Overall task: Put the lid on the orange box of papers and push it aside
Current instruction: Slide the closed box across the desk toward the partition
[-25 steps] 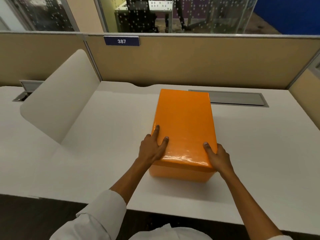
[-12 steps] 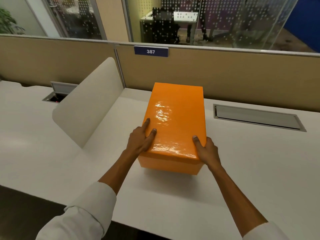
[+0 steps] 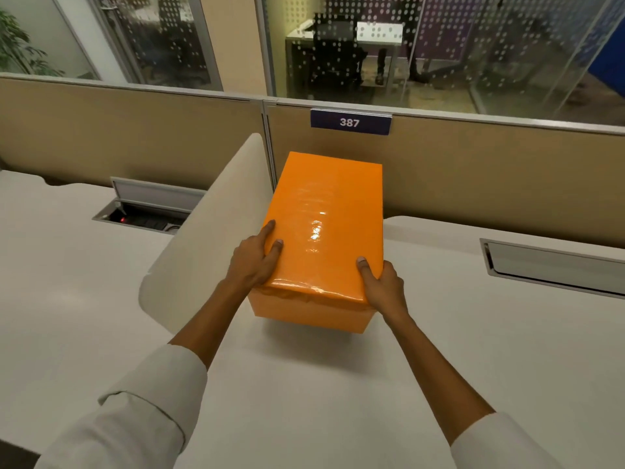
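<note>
The orange box (image 3: pixel 311 311) stands on the white desk (image 3: pixel 304 384) with its glossy orange lid (image 3: pixel 324 218) seated on top. Its far end sits close to the tan partition, and its left side is right beside the white divider. My left hand (image 3: pixel 255 258) grips the lid's near left corner, thumb and a finger lying on top. My right hand (image 3: pixel 380 282) holds the near right corner, thumb on the lid and fingers down the side. The papers inside are hidden.
A curved white divider (image 3: pixel 199 242) rises from the desk just left of the box. A tan partition (image 3: pixel 473 177) with a "387" tag (image 3: pixel 350 122) runs along the back. A closed cable flap (image 3: pixel 554 265) lies at right, an open cable tray (image 3: pixel 145 211) at left.
The box has slid left and away from me across the desk, both hands still on its near corners. It now sits next to the white divider and close to the partition.
</note>
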